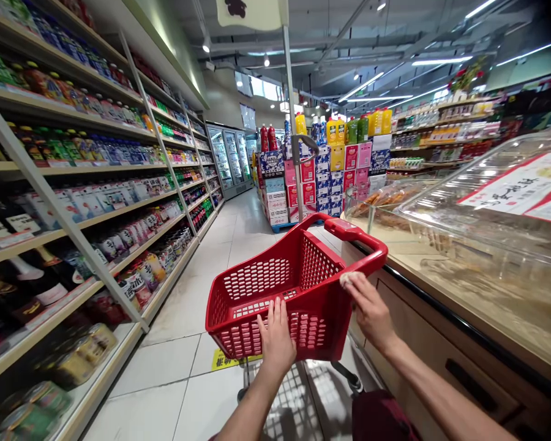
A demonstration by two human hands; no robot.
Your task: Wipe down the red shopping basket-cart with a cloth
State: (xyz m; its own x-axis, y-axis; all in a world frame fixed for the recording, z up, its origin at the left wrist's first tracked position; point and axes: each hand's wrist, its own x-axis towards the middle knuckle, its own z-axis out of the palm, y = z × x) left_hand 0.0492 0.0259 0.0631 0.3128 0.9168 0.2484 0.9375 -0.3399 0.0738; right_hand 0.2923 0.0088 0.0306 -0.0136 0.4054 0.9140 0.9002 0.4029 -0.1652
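Note:
A red plastic shopping basket with a perforated wall sits tilted on a wheeled cart frame in a supermarket aisle. My left hand lies flat against its near wall, fingers stretched upward. My right hand is at the basket's right rim, just under the red handle, with a small pale cloth or wipe pressed under its fingertips. The basket looks empty inside.
Long shelves of bottles, cans and cartons line the left side. A wooden counter with clear food covers runs along the right. Stacked boxes topped with bottles and glass-door fridges stand ahead down the white tiled aisle.

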